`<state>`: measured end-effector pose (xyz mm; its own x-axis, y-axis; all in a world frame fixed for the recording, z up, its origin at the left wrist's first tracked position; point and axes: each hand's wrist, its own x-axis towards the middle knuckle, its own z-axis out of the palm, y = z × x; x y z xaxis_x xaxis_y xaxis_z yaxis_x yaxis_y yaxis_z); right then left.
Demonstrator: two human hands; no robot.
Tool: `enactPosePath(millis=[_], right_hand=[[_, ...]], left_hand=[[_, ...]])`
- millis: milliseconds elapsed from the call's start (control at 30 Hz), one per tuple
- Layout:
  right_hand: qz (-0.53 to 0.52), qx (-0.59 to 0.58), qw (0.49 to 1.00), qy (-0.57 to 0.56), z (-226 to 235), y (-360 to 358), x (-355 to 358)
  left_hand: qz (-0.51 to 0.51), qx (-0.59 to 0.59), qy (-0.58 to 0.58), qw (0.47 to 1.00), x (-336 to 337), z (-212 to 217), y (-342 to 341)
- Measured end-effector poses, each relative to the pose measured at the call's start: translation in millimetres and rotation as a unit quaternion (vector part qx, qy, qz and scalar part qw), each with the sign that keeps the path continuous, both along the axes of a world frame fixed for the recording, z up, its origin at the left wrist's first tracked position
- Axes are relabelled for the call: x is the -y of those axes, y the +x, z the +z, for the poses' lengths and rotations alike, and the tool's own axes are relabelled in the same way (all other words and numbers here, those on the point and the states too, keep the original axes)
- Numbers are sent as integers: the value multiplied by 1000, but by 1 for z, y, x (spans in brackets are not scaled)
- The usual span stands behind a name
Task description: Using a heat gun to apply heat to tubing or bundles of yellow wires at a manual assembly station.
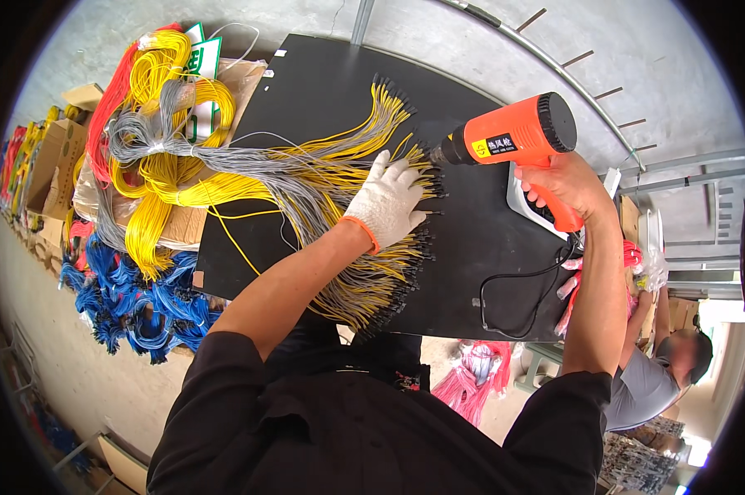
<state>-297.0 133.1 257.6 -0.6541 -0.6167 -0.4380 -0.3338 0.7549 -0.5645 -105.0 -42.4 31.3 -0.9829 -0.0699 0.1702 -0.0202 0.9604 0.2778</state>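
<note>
My right hand (577,186), bare, is wrapped round the handle of an orange and black heat gun (504,132). Its metal nozzle points left, close to the ends of a fanned-out bundle of yellow and grey wires (302,177). Small black tips (413,264) cap the wire ends along the fan's right edge. My left hand (387,202), in a white knit glove with an orange cuff, lies flat across the wires near those tips, fingers spread. Beneath the wires is a black tabletop (463,247).
Coiled yellow, grey and red wires (162,148) sit on cardboard at the left. Blue wire bundles (141,297) hang lower left. A black power cord (504,276) loops across the table's right side. Another person (649,388) works at far right, near red bundles. A metal rail runs along the wall.
</note>
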Motion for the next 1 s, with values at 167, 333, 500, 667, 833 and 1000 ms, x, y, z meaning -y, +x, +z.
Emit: enactPosePath(millis=[167,333,500,667,833,1000], right_hand=[[-7,-7,1000,-8,-1,-2,0],[-3,13,1000,-14,-6,-2,5],[-2,0,999,-36,-8,0,9],[4,-3,999,-34,-7,2,13],[-2,-2,999,-36,-9,7,21],[4,0,1000,-31,-14,1,26]], left_hand=[[-49,55,31,997,2,15,2],[23,-5,4,1000,-6,4,9],[125,5,-36,992,3,-5,1],[108,29,-29,993,7,0,-2],[96,-20,-36,995,1,-6,4],[27,-129,11,991,-21,28,28]])
